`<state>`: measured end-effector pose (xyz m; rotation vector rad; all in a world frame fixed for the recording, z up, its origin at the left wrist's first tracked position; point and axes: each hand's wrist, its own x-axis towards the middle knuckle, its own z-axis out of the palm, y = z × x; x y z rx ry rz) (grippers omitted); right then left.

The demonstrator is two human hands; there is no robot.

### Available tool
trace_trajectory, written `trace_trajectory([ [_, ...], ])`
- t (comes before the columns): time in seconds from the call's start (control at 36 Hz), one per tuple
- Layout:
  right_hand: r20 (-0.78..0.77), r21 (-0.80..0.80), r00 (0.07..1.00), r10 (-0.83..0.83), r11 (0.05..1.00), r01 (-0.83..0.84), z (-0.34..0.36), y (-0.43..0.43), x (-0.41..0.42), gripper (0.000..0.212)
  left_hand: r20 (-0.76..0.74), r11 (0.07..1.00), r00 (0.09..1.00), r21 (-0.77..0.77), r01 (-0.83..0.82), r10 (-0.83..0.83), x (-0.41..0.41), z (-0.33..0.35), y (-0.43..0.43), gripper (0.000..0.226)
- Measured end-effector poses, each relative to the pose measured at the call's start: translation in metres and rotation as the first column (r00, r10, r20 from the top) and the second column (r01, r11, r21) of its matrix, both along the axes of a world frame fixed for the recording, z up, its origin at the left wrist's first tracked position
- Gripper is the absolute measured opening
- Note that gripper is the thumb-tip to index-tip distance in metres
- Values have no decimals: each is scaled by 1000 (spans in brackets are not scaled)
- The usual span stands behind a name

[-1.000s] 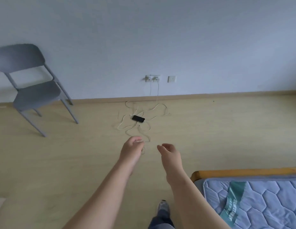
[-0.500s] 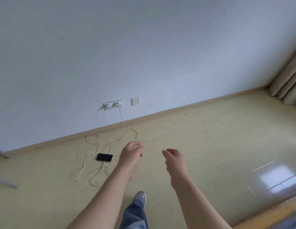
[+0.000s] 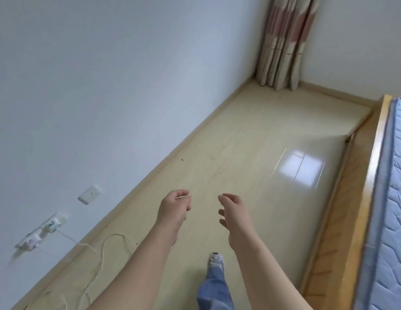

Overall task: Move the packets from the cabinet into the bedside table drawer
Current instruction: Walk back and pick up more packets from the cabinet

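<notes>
Swinging right, the whole view is turning along the wall: the grey chair and the black phone are dropping out of sight, and a striped curtain (image 3: 284, 41) is coming into the far corner, well ahead of both hands. No packets are showing anywhere, nor the cabinet, nor the bedside table drawer, so where the packets are lying is not something this view is giving us.

Both hands are riding out in front, near each other but apart. The left hand (image 3: 174, 209) is hanging with its fingers loosely curled in, and the right hand (image 3: 234, 211) is hanging with its fingers relaxed and slightly spread; neither is carrying anything that I can make out.

Below the hands, a shoe (image 3: 216, 260) is stepping forward on the pale floor (image 3: 239, 135). Off to the left of the left hand, the wall sockets (image 3: 41, 231) and the white cable (image 3: 101, 253) are sliding back toward the edge of view. To the right of the right hand, the bed (image 3: 394, 198) is running alongside in its wooden frame (image 3: 360, 198).

By my reading, the person is walking empty-handed and looking for one of the two pieces of furniture, so no packet is getting moved yet.
</notes>
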<state>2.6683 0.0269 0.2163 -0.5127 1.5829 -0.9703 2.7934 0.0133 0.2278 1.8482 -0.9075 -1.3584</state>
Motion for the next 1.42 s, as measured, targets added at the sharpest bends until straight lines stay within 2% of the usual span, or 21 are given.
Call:
trace_trajectory([
  [0.14, 21, -76, 995, -98, 992, 99, 8, -106, -43, 17, 5, 997, 1000, -70, 28, -28, -37, 6, -111, 14],
  [0.36, 13, -106, 993, -116, 988, 116, 27, -250, -120, 18, -15, 985, 992, -122, 121, -124, -121, 39, -268, 11],
  [0.5, -9, -106, 981, -194, 976, 192, 29, -328, -184, 15, -60, 973, 975, -99, 209, -215, -186, 40, -357, 10],
  [0.69, -40, -84, 931, -364, 929, 360, 13, -449, -287, 14, -106, 925, 921, -109, 363, -374, -295, 26, -504, 11],
  [0.83, -46, -95, 898, -438, 897, 432, 29, -544, -362, 9, -103, 870, 866, -113, 479, -490, -373, 32, -605, 8],
  [0.94, -39, -146, 860, -509, 854, 499, 47, -603, -424, 11, -80, 817, 815, -133, 562, -574, -446, 43, -674, 11],
  [1.08, -22, -131, 793, -608, 788, 601, 46, -645, -510, 14, -100, 732, 726, -131, 668, -681, -548, 49, -731, 14],
  [1.25, -27, -128, 752, -659, 748, 651, 35, -699, -642, 17, -113, 697, 688, -132, 705, -717, -683, 41, -792, 14],
  [1.42, -95, -147, 728, -679, 733, 664, 47, -755, -783, 17, -130, 682, 670, -150, 716, -731, -816, 56, -851, 14],
])
